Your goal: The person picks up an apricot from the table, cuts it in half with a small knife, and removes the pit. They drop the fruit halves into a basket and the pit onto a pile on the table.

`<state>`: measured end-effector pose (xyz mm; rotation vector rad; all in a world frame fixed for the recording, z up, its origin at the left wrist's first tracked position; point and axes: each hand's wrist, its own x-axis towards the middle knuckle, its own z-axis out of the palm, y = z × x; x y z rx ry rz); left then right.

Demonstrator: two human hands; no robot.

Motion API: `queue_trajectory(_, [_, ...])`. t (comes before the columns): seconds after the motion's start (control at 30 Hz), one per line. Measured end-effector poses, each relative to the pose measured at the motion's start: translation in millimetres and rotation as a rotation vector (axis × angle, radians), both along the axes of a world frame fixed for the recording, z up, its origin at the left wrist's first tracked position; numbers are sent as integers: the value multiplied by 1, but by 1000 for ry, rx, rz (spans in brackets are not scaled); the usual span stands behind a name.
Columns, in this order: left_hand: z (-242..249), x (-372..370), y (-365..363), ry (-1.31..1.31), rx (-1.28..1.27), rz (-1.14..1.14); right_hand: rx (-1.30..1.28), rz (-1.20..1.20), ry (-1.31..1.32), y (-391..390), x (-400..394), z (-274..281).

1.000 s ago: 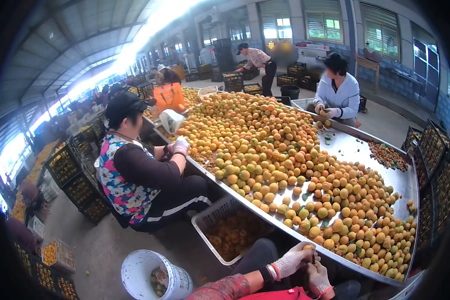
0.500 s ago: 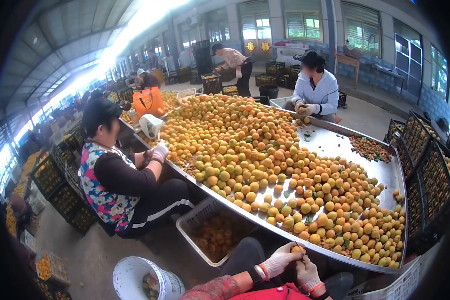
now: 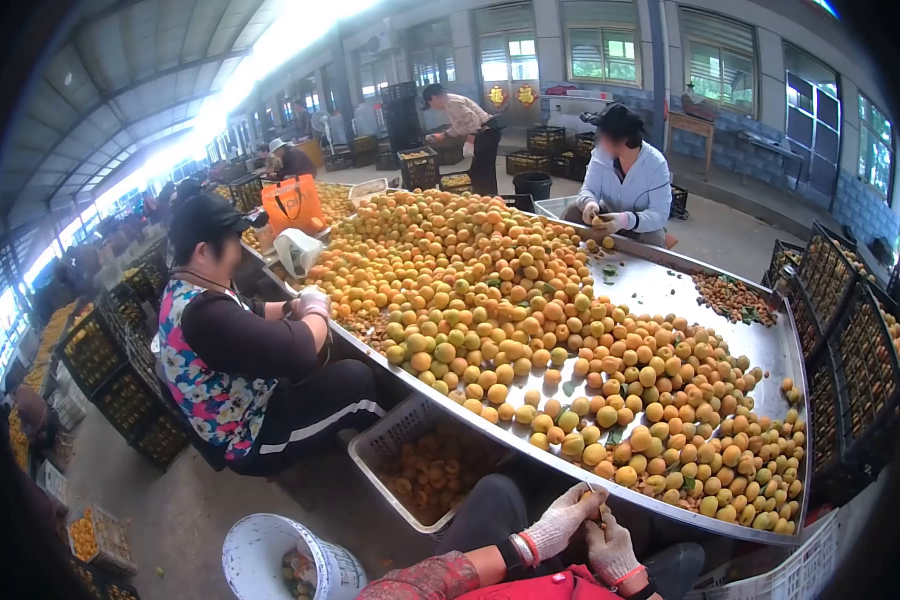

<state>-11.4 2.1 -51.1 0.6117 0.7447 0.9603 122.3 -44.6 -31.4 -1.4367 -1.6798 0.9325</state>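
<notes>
Both my hands wear whitish knitted gloves and meet at the near edge of the metal table (image 3: 615, 492). My left hand (image 3: 562, 520) is closed round a small orange fruit (image 3: 594, 502), mostly hidden by the fingers. A thin pale object sticks up at its fingertips. My right hand (image 3: 613, 549) is closed just beside it, its fingertips touching the fruit; whether it also grips something small cannot be made out. Beyond them a large heap of orange and yellow-green apricots (image 3: 490, 290) covers much of the table.
A grey crate (image 3: 383, 440) of fruit pieces and a white bucket (image 3: 342, 573) stand below at the left. One person (image 3: 260, 340) sits at the left, another (image 3: 625, 180) across the table. Stacked black crates (image 3: 860, 345) are at the right.
The fruit shows less between my fingers, and a thin pale object now shows above them. The left person's gloved hands have shifted slightly. The view has moved a little.
</notes>
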Motion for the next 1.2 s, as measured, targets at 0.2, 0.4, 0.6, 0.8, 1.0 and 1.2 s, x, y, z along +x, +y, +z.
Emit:
queue_trajectory(0.2, [14,1,-2,-109,-44,5,181,33,90,5,1,-29])
queue_trajectory(0.4, [39,-4,-8,-117,-42,-69,-412,-31,550,-5,5,-14])
queue_trajectory(0.6, [51,-4,-13,-208,-26,-97,-540,-11,672,-15,1,28])
queue_trajectory(0.8, [52,-3,-15,-245,34,-152,-490,-44,757,-24,1,26])
queue_trajectory(1.0, [52,-9,-14,-223,55,-209,-541,16,710,-28,2,42])
queue_trajectory(1.2, [44,-11,-14,-304,56,-160,-421,-5,687,-21,-10,23])
